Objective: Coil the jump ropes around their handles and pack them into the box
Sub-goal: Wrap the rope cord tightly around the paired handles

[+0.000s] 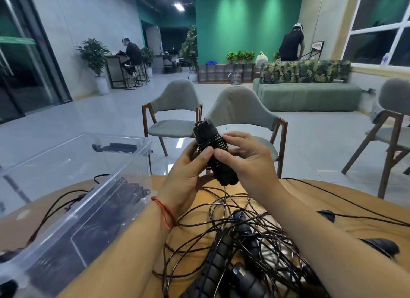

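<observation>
Above the wooden table (366,211), both hands hold a pair of black jump-rope handles (214,151) upright, with thin black rope wound round their middle. My left hand (188,171) grips the handles from the left, thumb pressed on the coils. My right hand (246,157) pinches the coiled rope from the right. Its loose rope trails down into a tangle of black ropes (239,237) and ribbed handles (221,255) lying on the table below. A clear plastic box (73,164) stands at the left with coiled black ropes inside.
More rope strands and handles (379,246) lie across the table's right side. Two grey chairs (175,111) stand just beyond the table's far edge, a third at the right. People sit and stand far back in the room.
</observation>
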`<state>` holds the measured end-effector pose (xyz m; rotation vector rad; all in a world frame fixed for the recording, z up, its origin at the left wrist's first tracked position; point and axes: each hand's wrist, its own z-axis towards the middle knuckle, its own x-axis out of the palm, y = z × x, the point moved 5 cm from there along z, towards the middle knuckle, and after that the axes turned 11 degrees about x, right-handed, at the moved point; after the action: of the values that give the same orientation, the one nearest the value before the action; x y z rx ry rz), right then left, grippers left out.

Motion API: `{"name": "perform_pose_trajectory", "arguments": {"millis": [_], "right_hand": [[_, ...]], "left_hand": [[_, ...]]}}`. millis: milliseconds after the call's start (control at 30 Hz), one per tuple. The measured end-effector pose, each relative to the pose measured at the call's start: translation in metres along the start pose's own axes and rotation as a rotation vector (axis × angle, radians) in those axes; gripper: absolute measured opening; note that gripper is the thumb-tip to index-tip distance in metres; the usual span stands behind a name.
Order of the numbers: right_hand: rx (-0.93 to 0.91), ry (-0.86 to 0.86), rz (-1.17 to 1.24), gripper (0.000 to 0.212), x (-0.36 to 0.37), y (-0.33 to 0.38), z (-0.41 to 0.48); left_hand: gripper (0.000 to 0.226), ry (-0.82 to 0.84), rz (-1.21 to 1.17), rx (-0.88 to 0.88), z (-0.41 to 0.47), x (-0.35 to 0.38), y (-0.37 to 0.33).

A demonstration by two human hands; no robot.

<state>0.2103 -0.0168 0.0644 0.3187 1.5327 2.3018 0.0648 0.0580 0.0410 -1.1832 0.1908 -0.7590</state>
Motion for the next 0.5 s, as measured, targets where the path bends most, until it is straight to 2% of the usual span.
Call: {"name": "perform_pose_trajectory", "arguments": {"millis": [133, 233, 333, 400, 500], "right_hand": [[0.037, 0.116, 0.094, 0.044, 0.009, 0.034, 0.004], [0.025, 0.201, 0.09, 0.041, 0.021, 0.066, -0.003], [0.023, 0.273, 0.072, 0.038, 0.041, 0.096, -0.019], [-0.001, 0.263, -0.01, 0.035, 0.058, 0.114, -0.027], [0.011, 0.295, -0.112, 0.032, 0.096, 0.139, -0.04]], "left_hand": [[0.047, -0.096, -0.022, 0.09, -0.013, 0.007, -0.043], [0.046, -0.129, -0.018, 0.134, -0.028, 0.008, -0.08], [0.038, -0.223, 0.077, 0.206, -0.047, 0.0, -0.122], [0.035, -0.278, 0.165, 0.285, -0.061, -0.008, -0.148], [0.042, -0.375, 0.297, 0.356, -0.086, -0.027, -0.184]]}}
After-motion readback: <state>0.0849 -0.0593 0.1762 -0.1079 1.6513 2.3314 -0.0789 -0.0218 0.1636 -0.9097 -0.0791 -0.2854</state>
